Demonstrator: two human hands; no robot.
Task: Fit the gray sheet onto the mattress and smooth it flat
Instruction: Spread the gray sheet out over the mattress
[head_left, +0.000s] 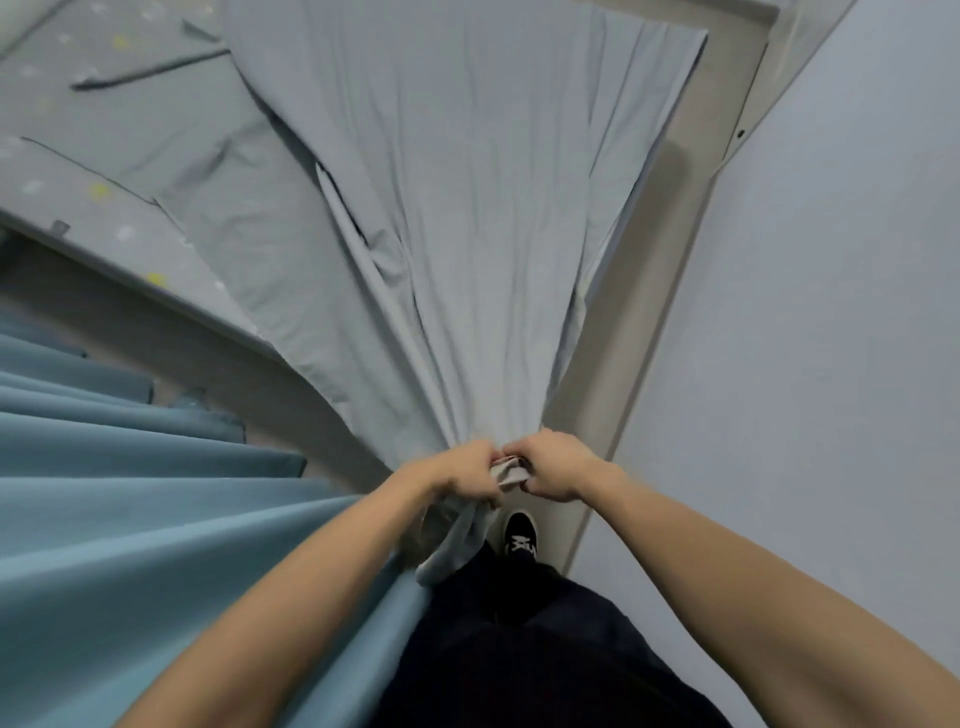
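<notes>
A blue curtain (130, 519) is hung in heavy folds just to the left of the left hand (460, 475), and its lower edge is pressed against the left forearm. To the right of the right hand (553, 467) a pale wall (805, 364) is seen, with a narrow strip of bed frame (639, 291) between the wall and the cloth. Beyond the hands, the gray sheet (457, 218) is spread over the mattress (67, 119) and drawn toward the hands in long, tight creases that narrow to one bunch. That bunched end is gripped by both hands, fingers curled round it, knuckles almost touching; a loose tail of the sheet is left hanging below the left hand. The mattress cover, patterned with pale and yellow spots, is left bare up and to the left of the hands, where the sheet's edge lies folded back.

Below the hands, one black shoe (521, 535) with white markings is seen, and dark clothing (519, 649) beneath it. The second foot is hidden. The fingertips are buried in the cloth and cannot be made out. The far end of the bed is cut off by the top edge, and much of the view is blurred.

Counted: two hands, one sheet, one mattress, one curtain, one shoe.
</notes>
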